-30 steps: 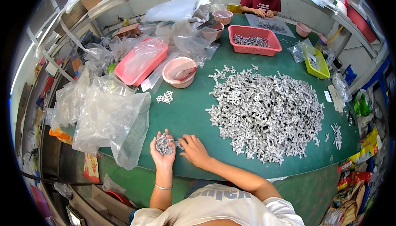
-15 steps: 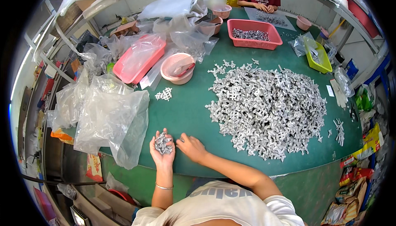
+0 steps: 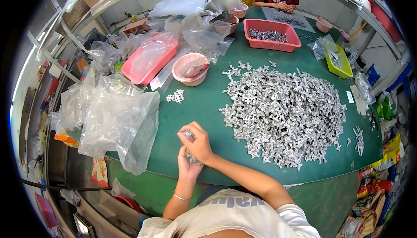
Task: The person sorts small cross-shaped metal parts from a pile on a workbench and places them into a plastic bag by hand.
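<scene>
Both hands meet at the near table edge: the left hand (image 3: 187,162), palm up, cups a clump of small grey parts (image 3: 191,156), and the right hand (image 3: 199,142) curls over them, fingertips pinching one. Beyond lies the big grey pile (image 3: 284,112).

Small silvery-grey metal pieces (image 3: 190,156), cross-shaped, bunched in handful at near table edge, left of centre. Left hand (image 3: 187,165) cups them from below; right hand (image 3: 199,142) closed over top, fingers pinching one piece (image 3: 187,134) at upper left. Bunch mostly hidden between both hands; count unclear.
</scene>
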Action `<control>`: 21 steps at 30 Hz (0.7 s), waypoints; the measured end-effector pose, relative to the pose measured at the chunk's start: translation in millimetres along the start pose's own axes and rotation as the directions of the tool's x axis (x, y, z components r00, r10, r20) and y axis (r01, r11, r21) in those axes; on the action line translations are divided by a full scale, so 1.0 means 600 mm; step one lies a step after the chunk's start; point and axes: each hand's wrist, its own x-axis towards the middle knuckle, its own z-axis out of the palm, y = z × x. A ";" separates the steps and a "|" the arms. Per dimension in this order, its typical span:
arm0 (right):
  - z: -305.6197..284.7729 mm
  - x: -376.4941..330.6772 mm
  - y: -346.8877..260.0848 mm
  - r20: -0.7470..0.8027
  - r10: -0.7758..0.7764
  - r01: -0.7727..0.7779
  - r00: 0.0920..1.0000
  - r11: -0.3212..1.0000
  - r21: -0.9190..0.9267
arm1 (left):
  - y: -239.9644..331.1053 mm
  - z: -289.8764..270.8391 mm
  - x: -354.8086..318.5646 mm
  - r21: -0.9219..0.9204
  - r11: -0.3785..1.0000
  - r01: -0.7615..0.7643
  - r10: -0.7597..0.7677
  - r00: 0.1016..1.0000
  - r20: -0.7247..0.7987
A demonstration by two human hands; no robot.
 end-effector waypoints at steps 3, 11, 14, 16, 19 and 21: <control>-0.001 -0.015 0.005 0.128 -0.080 0.094 0.989 0.989 -0.113 | 0.003 -0.022 0.006 -0.027 0.998 0.053 -0.054 0.998 -0.024; -0.009 -0.024 0.001 0.254 -0.225 0.328 0.941 0.797 -0.507 | -0.002 0.018 -0.018 -0.047 0.998 -0.037 0.041 0.996 0.074; -0.003 -0.033 -0.009 0.254 -0.244 0.343 0.936 0.794 -0.501 | -0.021 -0.041 0.016 -0.015 0.971 -0.239 0.238 0.954 0.182; -0.010 -0.034 -0.008 0.215 -0.174 0.261 0.961 0.829 -0.495 | -0.023 -0.010 0.008 0.030 0.992 -0.122 0.121 0.992 0.043; -0.021 -0.035 0.029 -0.036 -0.039 0.034 0.999 0.990 -0.135 | 0.003 -0.045 0.009 -0.088 0.989 0.121 -0.120 0.993 0.017; -0.036 -0.023 0.020 -0.187 0.245 -0.236 0.951 0.969 0.068 | 0.006 -0.027 -0.002 -0.124 0.989 0.085 -0.094 0.993 -0.065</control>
